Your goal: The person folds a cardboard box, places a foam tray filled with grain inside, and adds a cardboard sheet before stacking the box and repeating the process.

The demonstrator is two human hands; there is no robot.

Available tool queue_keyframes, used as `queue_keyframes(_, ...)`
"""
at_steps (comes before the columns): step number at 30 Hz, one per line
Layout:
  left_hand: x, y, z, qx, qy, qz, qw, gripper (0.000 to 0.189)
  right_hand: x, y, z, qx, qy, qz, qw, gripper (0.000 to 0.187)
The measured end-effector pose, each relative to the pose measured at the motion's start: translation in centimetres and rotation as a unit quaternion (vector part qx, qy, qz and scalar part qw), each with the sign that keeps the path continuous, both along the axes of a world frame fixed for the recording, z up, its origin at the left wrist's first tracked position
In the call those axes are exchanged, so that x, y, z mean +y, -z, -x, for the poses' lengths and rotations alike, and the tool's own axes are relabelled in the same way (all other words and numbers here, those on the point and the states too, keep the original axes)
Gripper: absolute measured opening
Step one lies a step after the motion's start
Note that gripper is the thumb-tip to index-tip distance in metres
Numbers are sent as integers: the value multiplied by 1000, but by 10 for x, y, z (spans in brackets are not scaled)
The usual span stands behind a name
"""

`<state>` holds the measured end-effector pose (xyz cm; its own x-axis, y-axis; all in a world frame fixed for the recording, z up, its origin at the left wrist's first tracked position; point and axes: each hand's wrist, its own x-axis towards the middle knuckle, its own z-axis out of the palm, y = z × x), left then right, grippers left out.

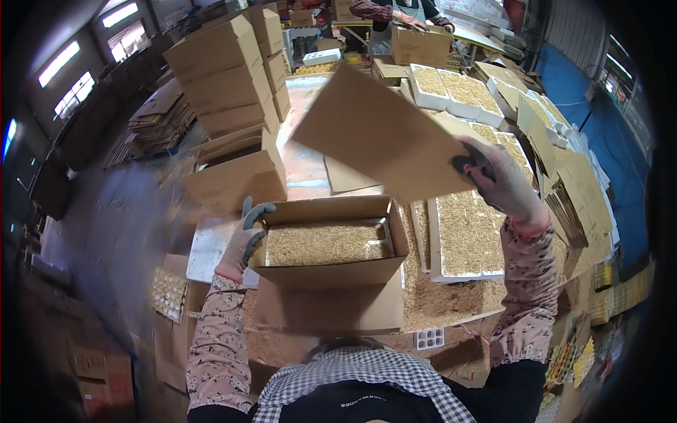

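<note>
A flat cardboard sheet (370, 132) is raised over the table at a tilt, its right corner pinched in my gloved right hand (502, 177). Below it stands an open cardboard box (333, 272), its front flap folded down towards me. Inside lies a white foam tray (382, 248) filled level with straw-coloured husks (317, 240). My gloved left hand (246, 240) grips the box at its left wall, fingers hooked over the rim. Whatever lies under the husks is hidden.
Husk-filled white foam trays (468, 238) line the table's right side, with cardboard pieces (576, 195) beyond. Stacked boxes (222, 74) rise at the back left, behind another open box (238, 177). A tray of eggs (169, 293) sits lower left. A co-worker (404, 21) handles a box opposite.
</note>
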<state>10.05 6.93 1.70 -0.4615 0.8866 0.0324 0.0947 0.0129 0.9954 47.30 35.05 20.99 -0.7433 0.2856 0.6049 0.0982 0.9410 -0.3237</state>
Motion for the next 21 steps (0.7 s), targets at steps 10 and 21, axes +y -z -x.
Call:
queue_keyframes(10,-8,7,-11,-119,-24,-34,992,76,-38,74,139,-303,-113,-192,927,35)
queue_keyframes(21,-14,7,-8,-174,4,-92,980,89,-69,101,123,-340,-184,-196,901,46)
